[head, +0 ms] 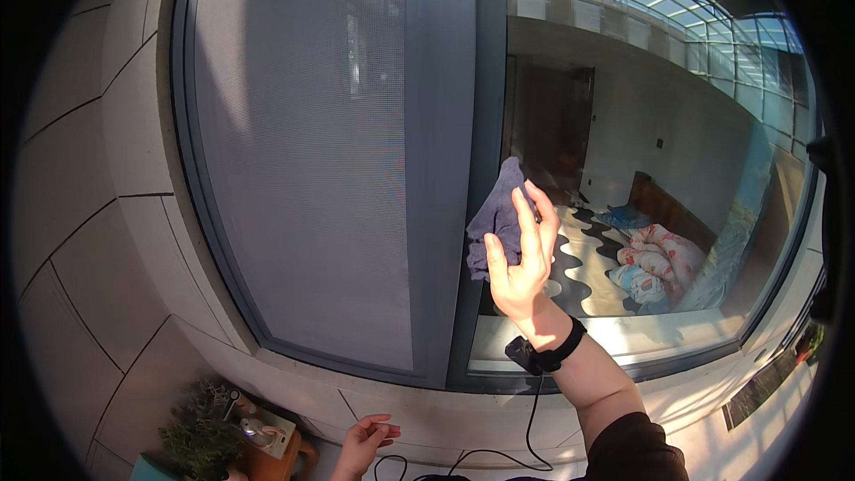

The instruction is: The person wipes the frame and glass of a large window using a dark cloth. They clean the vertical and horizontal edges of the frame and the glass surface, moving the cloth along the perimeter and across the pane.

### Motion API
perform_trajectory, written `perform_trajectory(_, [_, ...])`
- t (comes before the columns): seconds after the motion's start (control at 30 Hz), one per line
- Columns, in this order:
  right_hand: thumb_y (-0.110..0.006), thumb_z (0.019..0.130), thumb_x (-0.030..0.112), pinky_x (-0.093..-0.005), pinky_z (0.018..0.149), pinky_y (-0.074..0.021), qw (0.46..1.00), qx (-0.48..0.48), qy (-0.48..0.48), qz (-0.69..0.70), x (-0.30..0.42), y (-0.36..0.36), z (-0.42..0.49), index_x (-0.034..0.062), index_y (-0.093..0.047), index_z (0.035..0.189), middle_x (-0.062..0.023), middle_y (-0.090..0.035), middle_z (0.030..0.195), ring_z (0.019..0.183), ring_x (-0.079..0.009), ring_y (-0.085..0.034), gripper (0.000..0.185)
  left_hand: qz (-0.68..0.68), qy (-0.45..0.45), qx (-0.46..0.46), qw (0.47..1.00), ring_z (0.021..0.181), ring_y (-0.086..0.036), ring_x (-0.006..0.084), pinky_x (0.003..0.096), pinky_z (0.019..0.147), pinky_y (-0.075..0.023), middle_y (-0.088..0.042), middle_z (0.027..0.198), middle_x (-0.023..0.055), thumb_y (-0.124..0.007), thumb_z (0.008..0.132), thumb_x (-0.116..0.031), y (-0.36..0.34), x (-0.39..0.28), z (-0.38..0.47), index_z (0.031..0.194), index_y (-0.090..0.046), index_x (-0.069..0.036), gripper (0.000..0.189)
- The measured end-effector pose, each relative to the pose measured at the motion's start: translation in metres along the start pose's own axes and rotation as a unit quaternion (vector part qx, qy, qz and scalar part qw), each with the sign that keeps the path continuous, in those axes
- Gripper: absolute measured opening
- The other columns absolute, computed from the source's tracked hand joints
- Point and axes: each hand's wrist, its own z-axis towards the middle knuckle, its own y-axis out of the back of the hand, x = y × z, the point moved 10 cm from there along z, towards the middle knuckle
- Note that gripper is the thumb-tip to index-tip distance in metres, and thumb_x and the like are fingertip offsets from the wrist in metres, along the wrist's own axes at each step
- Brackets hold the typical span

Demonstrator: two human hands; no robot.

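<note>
A dark blue-grey cloth (497,220) lies under the fingers of my right hand (528,260), pressed against the window by the edge of its dark frame (489,113). The thumb and fingers are spread over the cloth, and a black strap with a small device circles that wrist. Right of the frame is a glass pane (628,127), through which a bed shows. To the left stands a mesh screen panel (307,180). Low in the view, my left hand (371,437) hangs before the wall below the window, fingers loosely curled, holding nothing.
At the lower left, a green potted plant (200,441) stands beside a small wooden stool (284,457) bearing small objects. A black cable (531,421) runs down from the right wrist and loops along the bottom. The stone sill (300,371) juts out under the window frame.
</note>
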Motion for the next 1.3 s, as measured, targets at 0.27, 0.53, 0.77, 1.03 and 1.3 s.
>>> perform_trajectory(0.27, [-0.064, 0.080, 0.011, -0.0447, 0.119, -0.0236, 0.958, 0.114, 0.080, -0.251, 0.000, -0.096, 0.162, -0.0115, -0.019, 0.148, -0.0238, -0.010, 0.159, 0.144, -0.0402, -0.019, 0.085, 0.032, -0.034, -0.068, 0.997, 0.100, -0.067, 0.0222, 0.0342, 0.085, -0.0540, -0.069, 0.107, 0.0116, -0.062, 0.095, -0.025, 0.074, 0.006, -0.035, 0.129, -0.055, -0.001, 0.042])
perform_trajectory(0.53, [-0.052, 0.084, 0.001, -0.0405, 0.108, -0.0435, 0.945, -0.087, 0.146, -0.281, 0.012, -0.079, 0.288, 0.0007, -0.028, 0.146, -0.0186, -0.021, 0.158, 0.138, -0.0371, -0.036, 0.067, 0.081, -0.044, -0.070, 0.993, 0.100, -0.067, 0.0199, 0.0332, 0.085, -0.0519, -0.070, 0.107, 0.0107, -0.059, 0.095, -0.023, 0.150, -0.027, -0.028, 0.128, -0.056, -0.003, 0.039])
perform_trajectory(0.77, [-0.065, 0.090, 0.015, -0.0407, 0.112, -0.0349, 0.886, -0.215, 0.223, -0.346, 0.021, -0.066, 0.372, 0.0050, -0.050, 0.136, -0.0185, -0.040, 0.147, 0.134, -0.0361, -0.040, 0.049, -0.020, -0.036, -0.128, 0.991, 0.092, -0.067, 0.0200, 0.0307, 0.078, -0.0529, -0.070, 0.102, 0.0109, -0.058, 0.095, -0.015, 0.239, 0.019, -0.029, 0.123, -0.058, -0.005, 0.030])
perform_trajectory(1.03, [-0.055, 0.095, 0.035, -0.0424, 0.109, -0.0385, 0.925, -0.103, 0.072, -0.360, -0.044, -0.100, 0.392, 0.0178, -0.039, 0.148, -0.0133, -0.032, 0.155, 0.136, -0.0348, -0.040, 0.059, -0.022, -0.012, -0.147, 0.989, 0.094, -0.067, 0.0218, 0.0323, 0.082, -0.0545, -0.070, 0.103, 0.0130, -0.057, 0.097, -0.014, 0.288, 0.049, -0.012, 0.123, -0.058, -0.003, 0.028])
perform_trajectory(1.3, [-0.054, 0.096, 0.039, -0.0456, 0.104, -0.0433, 0.896, -0.101, 0.018, -0.431, -0.046, -0.097, 0.386, 0.0189, -0.038, 0.150, -0.0178, -0.043, 0.144, 0.125, -0.0402, -0.047, 0.059, 0.064, -0.020, -0.068, 0.995, 0.096, -0.068, 0.0205, 0.0323, 0.083, -0.0531, -0.070, 0.104, 0.0113, -0.061, 0.096, -0.027, 0.242, 0.016, 0.025, 0.126, -0.059, -0.005, 0.037])
